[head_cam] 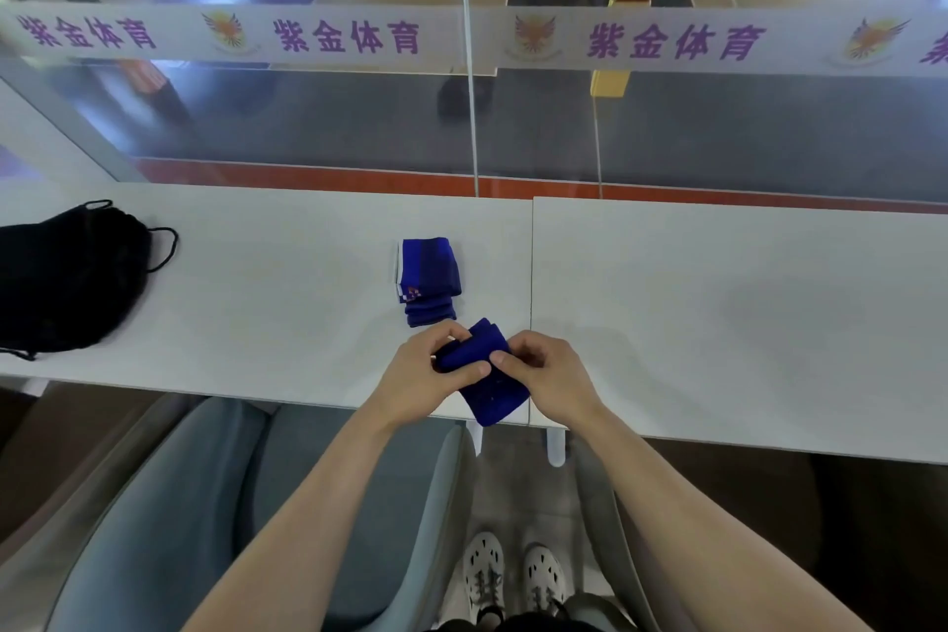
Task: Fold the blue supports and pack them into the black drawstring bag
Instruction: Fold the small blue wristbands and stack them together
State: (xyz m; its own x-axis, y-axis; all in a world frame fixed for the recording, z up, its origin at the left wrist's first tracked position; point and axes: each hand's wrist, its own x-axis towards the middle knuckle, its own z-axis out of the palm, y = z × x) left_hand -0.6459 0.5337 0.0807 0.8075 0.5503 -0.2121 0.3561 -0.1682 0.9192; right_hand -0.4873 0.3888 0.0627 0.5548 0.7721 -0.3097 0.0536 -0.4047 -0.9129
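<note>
Blue support (pixel 492 375), dark knit, partly folded

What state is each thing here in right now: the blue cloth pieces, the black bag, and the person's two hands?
Blue support in hands: partly folded, gripped from both sides at the near table edge.
Second blue support: folded, lying flat on the white table, untouched.
Black drawstring bag: lying slumped on the table's left end, cords loose; nothing visibly packed.
Left hand: closed on the support.
Right hand: closed on the same support.
</note>
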